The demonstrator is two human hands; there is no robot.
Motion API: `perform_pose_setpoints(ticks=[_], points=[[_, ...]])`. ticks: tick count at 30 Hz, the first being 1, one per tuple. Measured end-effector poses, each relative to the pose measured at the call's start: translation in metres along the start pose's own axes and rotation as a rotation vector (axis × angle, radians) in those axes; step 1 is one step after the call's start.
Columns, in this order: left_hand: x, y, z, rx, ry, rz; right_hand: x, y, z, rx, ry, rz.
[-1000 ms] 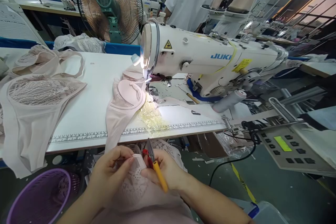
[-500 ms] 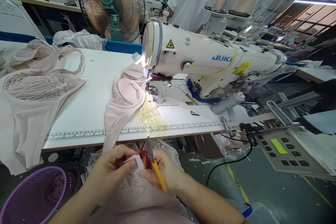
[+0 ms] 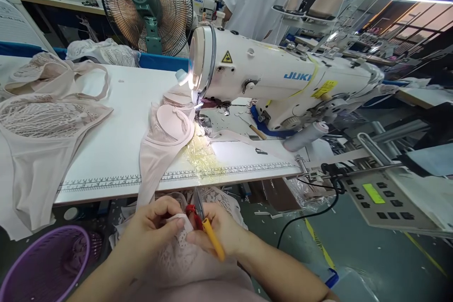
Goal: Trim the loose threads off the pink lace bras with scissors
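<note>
My left hand [image 3: 153, 232] pinches the edge of a pale pink lace bra [image 3: 179, 252] between thumb and fingers, just in front of the table edge. Close beside it, my right hand [image 3: 223, 227] is closed around a pair of scissors [image 3: 213, 239] with orange and red on the handles. The blades point up and away from me. Its fingertips are at the same lace edge, but the fingers partly hide the contact. Another pale pink bra [image 3: 164, 139] lies on the table, reaching to the needle area of the white sewing machine [image 3: 262, 68] and hanging over the front edge.
More bras [image 3: 53, 118] lie at the table's left. A purple basket [image 3: 46, 264] stands low at the left. Behind the table are a fan [image 3: 152, 33] and a person in a white shirt [image 3: 255, 0]. A control panel [image 3: 385, 203] juts out at the right.
The whole view has shifted slightly. Both hands keep their holds, with the lace edge and scissors moved only a little.
</note>
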State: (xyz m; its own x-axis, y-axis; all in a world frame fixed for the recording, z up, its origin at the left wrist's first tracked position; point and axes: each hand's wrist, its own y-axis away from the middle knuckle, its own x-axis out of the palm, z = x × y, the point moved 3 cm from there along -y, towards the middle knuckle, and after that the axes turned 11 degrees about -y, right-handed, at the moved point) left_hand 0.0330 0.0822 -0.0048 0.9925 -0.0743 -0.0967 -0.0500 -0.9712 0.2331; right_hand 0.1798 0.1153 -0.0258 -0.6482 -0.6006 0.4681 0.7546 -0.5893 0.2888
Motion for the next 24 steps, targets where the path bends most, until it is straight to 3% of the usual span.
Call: perform_pose_setpoints(ticks=[4, 7, 11, 18, 24], points=[[0.002, 0.003, -0.003, -0.088, 0.088, -0.005, -0.008, 0.004, 0.014, -0.057, 0.241, 0.066], [0.002, 0.006, -0.009, -0.151, 0.061, -0.021, -0.02, 0.009, 0.035, -0.16, 0.703, 0.089], [0.002, 0.008, -0.012, -0.192, 0.016, -0.015, -0.036, 0.018, 0.052, -0.073, 1.182, 0.156], [-0.003, 0.002, 0.003, -0.146, -0.078, 0.032, -0.04, 0.027, 0.057, 0.032, 1.418, 0.18], [-0.005, 0.0, -0.008, -0.149, -0.153, 0.03, -0.038, 0.028, 0.059, 0.03, 1.464, 0.174]])
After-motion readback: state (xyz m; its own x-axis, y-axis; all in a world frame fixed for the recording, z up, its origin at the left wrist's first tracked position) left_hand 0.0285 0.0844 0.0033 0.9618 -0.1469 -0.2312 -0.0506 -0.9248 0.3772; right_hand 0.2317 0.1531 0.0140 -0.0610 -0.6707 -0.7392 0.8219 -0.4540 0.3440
